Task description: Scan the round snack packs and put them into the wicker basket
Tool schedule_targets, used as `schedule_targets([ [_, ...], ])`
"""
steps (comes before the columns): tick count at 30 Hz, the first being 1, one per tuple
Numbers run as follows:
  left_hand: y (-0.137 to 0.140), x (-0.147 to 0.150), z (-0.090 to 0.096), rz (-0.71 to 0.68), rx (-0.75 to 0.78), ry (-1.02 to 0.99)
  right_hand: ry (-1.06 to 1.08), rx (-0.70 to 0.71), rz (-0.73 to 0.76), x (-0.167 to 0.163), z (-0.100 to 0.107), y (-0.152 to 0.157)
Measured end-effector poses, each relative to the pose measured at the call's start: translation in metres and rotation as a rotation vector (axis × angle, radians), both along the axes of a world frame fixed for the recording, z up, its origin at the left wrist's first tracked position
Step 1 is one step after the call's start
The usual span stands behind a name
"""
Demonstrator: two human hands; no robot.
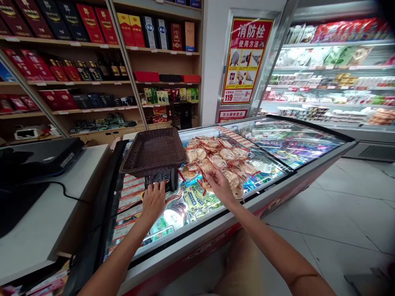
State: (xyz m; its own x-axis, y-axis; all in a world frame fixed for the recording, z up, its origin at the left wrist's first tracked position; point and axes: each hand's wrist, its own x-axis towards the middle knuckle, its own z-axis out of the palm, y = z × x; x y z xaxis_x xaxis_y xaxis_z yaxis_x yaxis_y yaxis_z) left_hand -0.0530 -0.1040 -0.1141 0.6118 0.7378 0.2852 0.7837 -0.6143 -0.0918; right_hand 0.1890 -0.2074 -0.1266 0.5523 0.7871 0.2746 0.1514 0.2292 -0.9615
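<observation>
right hand [219, 183] pinching a wrapped cake packet [207, 177], centre frame | light, crinkly, crushable; hold by edge | left hand [153, 200] open, on black stand [162, 179] under basket [154, 151]

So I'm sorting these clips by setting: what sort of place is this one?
Most likely a small grocery or convenience shop: a glass-topped chest freezer with wrapped snack packets spread on its lid, an open refrigerated display case, and wooden shelves lined with boxed goods behind price tags.
</observation>
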Motion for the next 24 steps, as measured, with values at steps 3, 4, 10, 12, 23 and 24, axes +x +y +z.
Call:
schedule_targets([
  [3, -0.001, 0.001, 0.025, 0.012, -0.001, -0.155, -0.026, 0.023, 0.007, -0.001, 0.018, -0.004],
  [4, -0.003, 0.003, 0.039, -0.006, 0.0, -0.236, -0.043, 0.044, 0.013, -0.001, 0.03, -0.007],
  [10, -0.043, 0.041, 0.151, -0.324, -0.345, -0.636, -0.05, 0.21, 0.121, -0.004, 0.128, -0.029],
  [12, -0.051, 0.061, 0.173, -0.466, -0.421, -0.704, -0.062, 0.246, 0.148, -0.003, 0.147, -0.03],
  [23, -0.025, 0.103, 0.131, -0.545, -0.732, -0.616, -0.05, 0.179, 0.198, 0.033, 0.104, -0.009],
  [24, -0.027, 0.103, 0.132, -0.544, -0.733, -0.624, -0.045, 0.176, 0.204, 0.033, 0.106, -0.011],
])
